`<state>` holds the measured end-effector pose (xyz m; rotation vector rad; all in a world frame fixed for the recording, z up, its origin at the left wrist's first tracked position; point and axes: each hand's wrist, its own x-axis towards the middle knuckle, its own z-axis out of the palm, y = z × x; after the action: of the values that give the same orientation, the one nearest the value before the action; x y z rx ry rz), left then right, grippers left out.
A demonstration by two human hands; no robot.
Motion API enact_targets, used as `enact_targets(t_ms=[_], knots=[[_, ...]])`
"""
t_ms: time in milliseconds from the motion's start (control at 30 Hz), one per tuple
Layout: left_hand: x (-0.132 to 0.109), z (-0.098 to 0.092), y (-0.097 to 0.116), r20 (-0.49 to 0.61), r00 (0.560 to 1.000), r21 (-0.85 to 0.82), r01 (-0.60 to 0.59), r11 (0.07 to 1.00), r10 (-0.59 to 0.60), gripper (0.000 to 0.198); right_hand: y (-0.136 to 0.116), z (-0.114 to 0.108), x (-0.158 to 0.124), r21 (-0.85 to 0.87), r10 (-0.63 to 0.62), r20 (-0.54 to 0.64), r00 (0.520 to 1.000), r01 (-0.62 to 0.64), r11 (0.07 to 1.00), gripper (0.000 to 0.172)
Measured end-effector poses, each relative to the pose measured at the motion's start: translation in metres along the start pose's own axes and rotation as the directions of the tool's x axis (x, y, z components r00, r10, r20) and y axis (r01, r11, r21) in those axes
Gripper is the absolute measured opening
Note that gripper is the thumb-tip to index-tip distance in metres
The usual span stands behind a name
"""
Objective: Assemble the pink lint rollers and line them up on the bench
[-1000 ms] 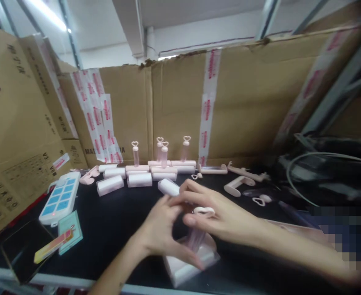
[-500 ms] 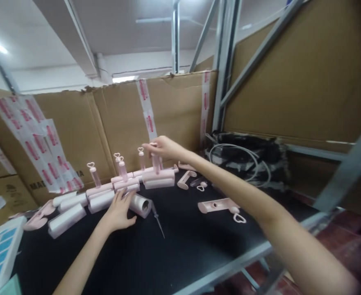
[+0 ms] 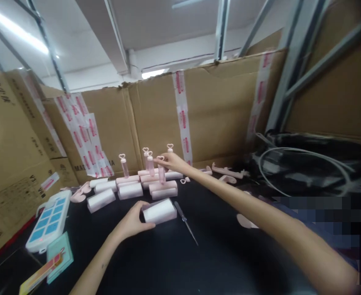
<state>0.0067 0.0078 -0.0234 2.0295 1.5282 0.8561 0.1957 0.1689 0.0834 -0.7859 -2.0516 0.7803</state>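
Note:
My left hand [image 3: 134, 221] curls around the left end of a white roll [image 3: 160, 211] in clear wrap, lying on the black table; thumb in front, fingers behind. Farther back, my right hand [image 3: 174, 162] pinches the heart-shaped top of an upright clear-and-pink handle [image 3: 162, 174], which rises from a pink roller holder [image 3: 163, 189]. Behind it stand several similar holders with heart-topped handles, such as the pink one [image 3: 128, 179] at left. A thin pointed tool [image 3: 185, 219] with a grey grip lies right of the white roll.
More wrapped white rolls [image 3: 101, 199] lie left. Loose pink parts [image 3: 228, 171] are at the back right. A white case with blue compartments [image 3: 49, 217] and a teal packet [image 3: 60, 256] sit at left. Cardboard walls [image 3: 155, 110] enclose the back; a cable coil [image 3: 306, 149] is at right.
The view has swung left. My right hand has brought the holder by its handle leftward and closer, in front of the others. My left hand has shifted to the white roll's left end.

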Motion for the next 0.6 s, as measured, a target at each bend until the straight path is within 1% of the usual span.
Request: enact_targets(t_ms=[33, 100, 133, 167, 200, 233, 267, 300, 333, 367, 400, 467, 500, 533, 600], knots=[[-0.001, -0.003, 0.002, -0.041, 0.999, -0.03, 0.002, 1.0, -0.004, 0.05, 0.002, 0.002, -0.008, 0.056, 0.025, -0.058, 0.998, -0.022, 0.998, 0.034], [0.0, -0.011, 0.014, -0.162, 0.986, -0.015, -0.04, 0.999, 0.037, 0.044, 0.005, 0.003, -0.033, 0.175, 0.094, -0.161, 0.982, -0.066, 0.982, 0.042], [0.001, -0.014, 0.023, -0.224, 0.972, 0.028, -0.072, 0.997, 0.076, 0.043, 0.007, 0.004, -0.048, 0.235, 0.135, -0.183, 0.974, -0.09, 0.968, 0.042], [0.004, -0.016, 0.034, -0.27, 0.955, 0.097, -0.102, 0.99, 0.125, 0.044, 0.007, 0.005, -0.065, 0.301, 0.181, -0.176, 0.968, -0.122, 0.946, 0.041], [0.008, -0.016, 0.047, -0.29, 0.94, 0.191, -0.124, 0.974, 0.177, 0.047, 0.008, 0.006, -0.081, 0.373, 0.233, -0.141, 0.962, -0.166, 0.913, 0.04], [0.013, -0.014, 0.059, -0.275, 0.933, 0.306, -0.144, 0.941, 0.232, 0.051, 0.008, 0.008, -0.096, 0.511, 0.315, -0.062, 0.947, -0.241, 0.825, 0.041], [0.02, -0.01, 0.072, -0.227, 0.93, 0.429, -0.172, 0.887, 0.29, 0.055, 0.008, 0.01, -0.109, 0.675, 0.401, 0.043, 0.915, -0.322, 0.664, 0.041], [0.027, -0.004, 0.084, -0.158, 0.924, 0.543, -0.214, 0.812, 0.349, 0.057, 0.007, 0.012, -0.12, 0.794, 0.452, 0.142, 0.881, -0.374, 0.479, 0.041], [0.035, 0.004, 0.095, -0.078, 0.91, 0.635, -0.27, 0.723, 0.408, 0.057, 0.008, 0.015, -0.128, 0.873, 0.476, 0.221, 0.851, -0.391, 0.292, 0.04], [0.043, 0.013, 0.105, 0.003, 0.886, 0.701, -0.332, 0.631, 0.464, 0.054, 0.008, 0.016, -0.133, 0.915, 0.487, 0.265, 0.832, -0.376, 0.145, 0.037], [0.05, 0.022, 0.114, 0.078, 0.855, 0.74, -0.395, 0.545, 0.513, 0.049, 0.01, 0.017, -0.136, 0.936, 0.496, 0.27, 0.825, -0.345, 0.065, 0.034], [0.063, 0.036, 0.126, 0.198, 0.787, 0.761, -0.499, 0.416, 0.584, 0.037, 0.017, 0.015, -0.137, 0.958, 0.521, 0.248, 0.817, -0.287, -0.006, 0.029], [0.068, 0.04, 0.13, 0.238, 0.762, 0.756, -0.535, 0.377, 0.602, 0.033, 0.022, 0.013, -0.137, 0.964, 0.535, 0.236, 0.811, -0.265, -0.023, 0.027], [0.072, 0.042, 0.132, 0.265, 0.746, 0.75, -0.558, 0.356, 0.611, 0.032, 0.028, 0.011, -0.136, 0.969, 0.55, 0.224, 0.805, -0.246, -0.035, 0.024], [0.076, 0.04, 0.133, 0.269, 0.74, 0.743, -0.567, 0.356, 0.616, 0.033, 0.038, 0.006, -0.134, 0.974, 0.567, 0.212, 0.796, -0.218, -0.058, 0.018]])
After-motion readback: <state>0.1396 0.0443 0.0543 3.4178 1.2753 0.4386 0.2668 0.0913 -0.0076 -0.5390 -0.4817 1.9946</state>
